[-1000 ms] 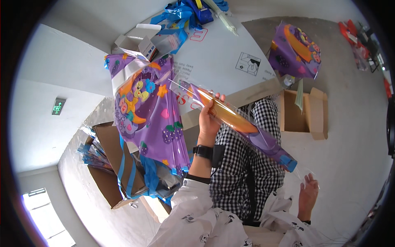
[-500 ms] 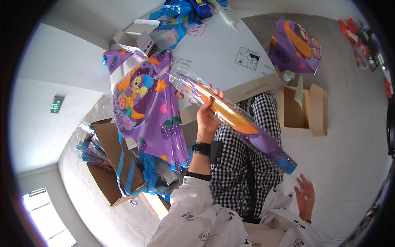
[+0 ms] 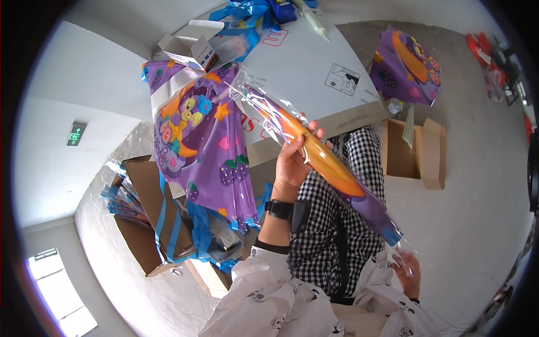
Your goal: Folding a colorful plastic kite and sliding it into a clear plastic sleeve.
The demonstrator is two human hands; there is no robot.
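My left hand [image 3: 291, 164] is closed around a long rolled sheet [image 3: 335, 173], printed purple and orange, inside a clear plastic sleeve [image 3: 245, 89]. The roll slants across my lap, its upper end over the table and its blue-tipped lower end by my right knee. At that lower end my right hand [image 3: 407, 268] has its fingers curled at the loose clear end of the sleeve; the plastic partly covers them. Left of the roll, a purple cartoon-printed sheet [image 3: 210, 146] hangs over the table edge.
A small white box [image 3: 193, 50] and blue strips [image 3: 247, 11] lie on the white-topped table [image 3: 314, 67]. An open brown carton [image 3: 140, 224] holding plastic-wrapped pieces stands at left. An open cardboard box [image 3: 401, 151] is on the floor at right, below another purple printed sheet [image 3: 407, 67].
My left hand has shifted slightly right with the roll. My right hand has moved up and left to the sleeve's lower end, and its fingers have curled in.
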